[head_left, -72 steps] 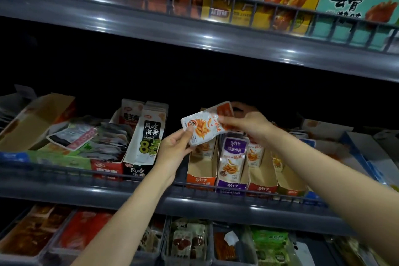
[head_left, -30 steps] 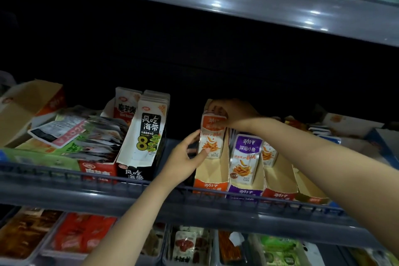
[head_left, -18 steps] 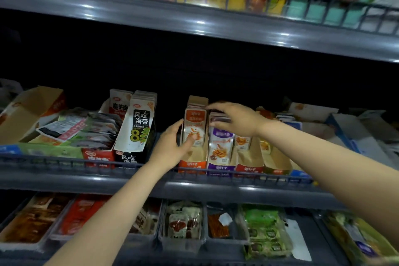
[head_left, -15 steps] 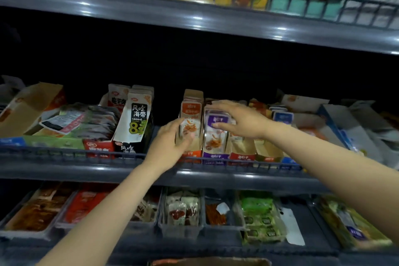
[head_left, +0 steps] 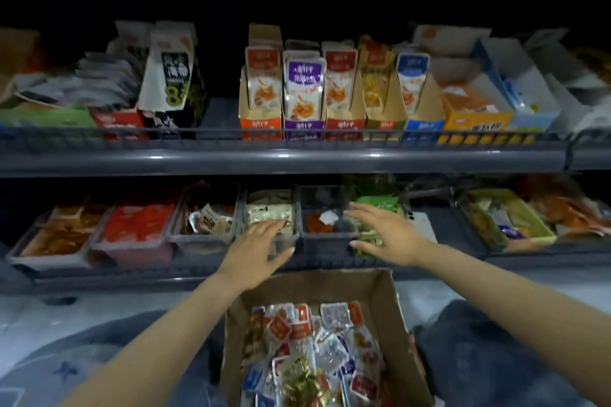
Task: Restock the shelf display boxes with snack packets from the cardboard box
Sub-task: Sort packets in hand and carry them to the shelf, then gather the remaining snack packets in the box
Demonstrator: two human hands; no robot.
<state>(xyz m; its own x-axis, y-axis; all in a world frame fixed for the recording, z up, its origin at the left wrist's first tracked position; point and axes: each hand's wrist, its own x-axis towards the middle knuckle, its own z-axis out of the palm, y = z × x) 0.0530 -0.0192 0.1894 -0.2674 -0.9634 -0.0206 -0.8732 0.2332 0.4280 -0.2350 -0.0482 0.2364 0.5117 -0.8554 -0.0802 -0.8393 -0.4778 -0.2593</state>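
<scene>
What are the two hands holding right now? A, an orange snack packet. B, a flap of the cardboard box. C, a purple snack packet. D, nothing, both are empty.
D: the left hand and the right hand both show straight, spread fingers with no packet in them, just beyond the far rim of the cardboard box.

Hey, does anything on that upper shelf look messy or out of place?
Yes. At the left end of the grey metal upper shelf, silvery flat packets lie fanned in a slanted heap, unlike the upright packets in the orange cardboard display box. The tall black-and-white carton beside them leans.
</scene>
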